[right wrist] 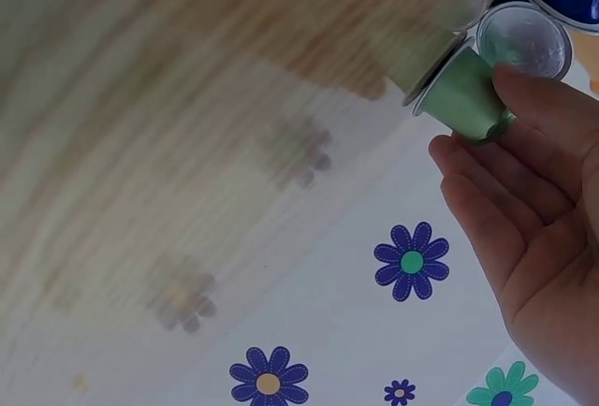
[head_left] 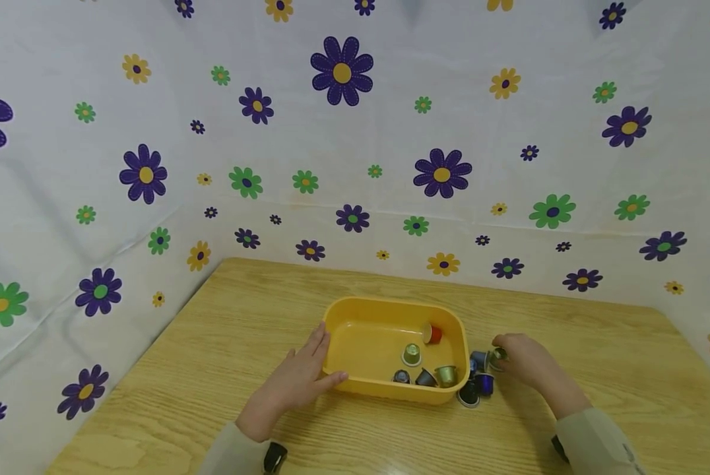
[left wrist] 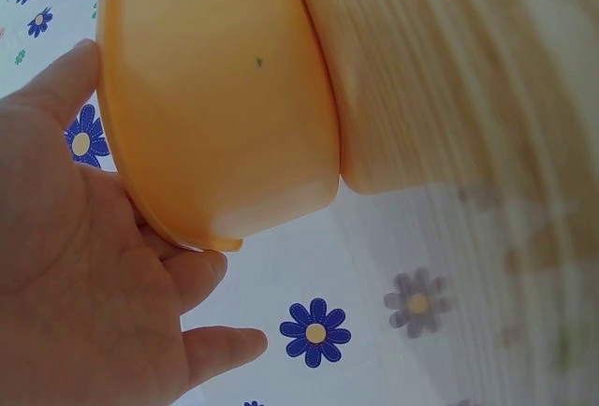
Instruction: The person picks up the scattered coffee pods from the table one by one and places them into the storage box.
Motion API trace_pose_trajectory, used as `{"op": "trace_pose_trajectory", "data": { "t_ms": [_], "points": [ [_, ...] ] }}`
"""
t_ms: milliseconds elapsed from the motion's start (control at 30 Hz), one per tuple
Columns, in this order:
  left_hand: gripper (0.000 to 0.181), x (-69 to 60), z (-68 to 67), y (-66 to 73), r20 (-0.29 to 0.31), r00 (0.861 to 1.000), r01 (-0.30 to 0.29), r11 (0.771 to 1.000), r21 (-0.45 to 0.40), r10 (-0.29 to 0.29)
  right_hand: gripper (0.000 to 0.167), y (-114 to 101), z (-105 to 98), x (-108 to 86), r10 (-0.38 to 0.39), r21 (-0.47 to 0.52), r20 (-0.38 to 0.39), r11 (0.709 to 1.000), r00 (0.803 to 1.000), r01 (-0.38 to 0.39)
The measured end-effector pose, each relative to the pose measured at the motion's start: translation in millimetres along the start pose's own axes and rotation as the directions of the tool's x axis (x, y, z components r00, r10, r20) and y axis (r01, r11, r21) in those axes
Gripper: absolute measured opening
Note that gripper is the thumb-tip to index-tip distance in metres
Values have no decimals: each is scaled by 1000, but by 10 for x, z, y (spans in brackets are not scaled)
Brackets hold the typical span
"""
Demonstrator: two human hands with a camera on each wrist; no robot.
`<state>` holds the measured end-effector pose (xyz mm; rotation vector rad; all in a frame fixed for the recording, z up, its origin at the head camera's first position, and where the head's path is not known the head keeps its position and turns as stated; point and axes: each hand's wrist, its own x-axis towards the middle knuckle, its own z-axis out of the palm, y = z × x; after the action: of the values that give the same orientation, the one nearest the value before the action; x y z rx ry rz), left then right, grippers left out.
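A yellow plastic bin (head_left: 390, 392) sits on the table. My left hand (head_left: 292, 381) rests at its left end, fingers extended against the rim, as the left wrist view (left wrist: 94, 247) also shows. To the right of the bin, my right hand (head_left: 524, 359) pinches a green coffee capsule (right wrist: 468, 95) between thumb and fingers, low over the table. Beside it is a small cluster of capsules, among them a blue capsule (head_left: 484, 384) and a dark capsule (head_left: 468, 394). Inside the bin lie a red capsule (head_left: 432, 334), a light green capsule (head_left: 412, 354) and several others.
The wood-grain table (head_left: 224, 343) extends around the bin. Behind it and at the sides hangs a white cloth (head_left: 385, 132) printed with purple, green and yellow flowers. The bin's right wall stands close against the loose capsules.
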<state>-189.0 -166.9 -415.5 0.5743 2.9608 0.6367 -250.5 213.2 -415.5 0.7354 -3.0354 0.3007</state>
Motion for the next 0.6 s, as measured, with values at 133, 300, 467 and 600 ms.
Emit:
{"op": "trace_pose_trajectory", "data": {
  "t_ms": [133,300,467,600],
  "points": [
    [81,8,17,-13,-1,1000,4,1000,3,-4,15,15,7,26,30,38,29,999,999,-31],
    [81,7,13,-12,-4,1000,2,1000,13,-2,16,14,-1,40,29,56,45,998,999,-31],
    [81,10,12,-13,-7,1000,6,1000,15,-6,16,22,6,32,15,62,39,998,999,-17],
    [80,1,6,-3,-2,1000,6,1000,15,-6,16,31,13,14,15,59,34,998,999,-17]
  ]
}}
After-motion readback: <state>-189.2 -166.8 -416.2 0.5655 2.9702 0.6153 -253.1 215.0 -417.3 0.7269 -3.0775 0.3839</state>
